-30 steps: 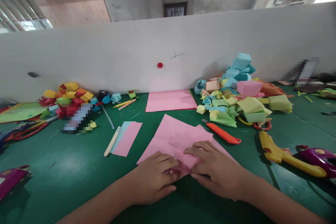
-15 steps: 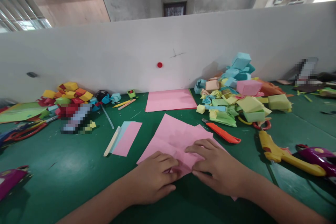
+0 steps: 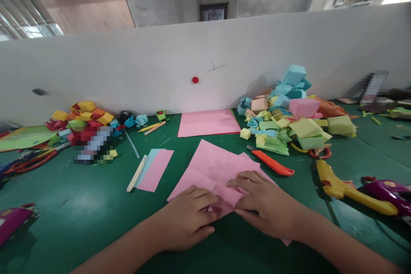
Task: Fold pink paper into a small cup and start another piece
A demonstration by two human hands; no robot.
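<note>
A folded sheet of pink paper (image 3: 210, 162) lies on the green table in front of me, with creased flaps meeting near its lower middle. My left hand (image 3: 189, 216) is closed on the near-left part, its fingers curled and pressed onto the paper. On the near-right part, my right hand (image 3: 261, 201) pinches the fold, its thumb close to the near edge and its index finger lying across the flap. A pink corner pokes out below the right wrist. The hands hide part of the fold.
An orange utility knife (image 3: 272, 162) lies right of the paper. Left are pink and blue strips (image 3: 156, 171) and a wooden stick (image 3: 137, 173). Pink sheets (image 3: 208, 123) lie against the white partition (image 3: 144, 68). Folded paper boxes (image 3: 293, 98) and a yellow glue gun (image 3: 349, 188) are at right.
Almost nothing differs. Both hands keep the same place on the pink paper, with only a very slight shift in the view.
</note>
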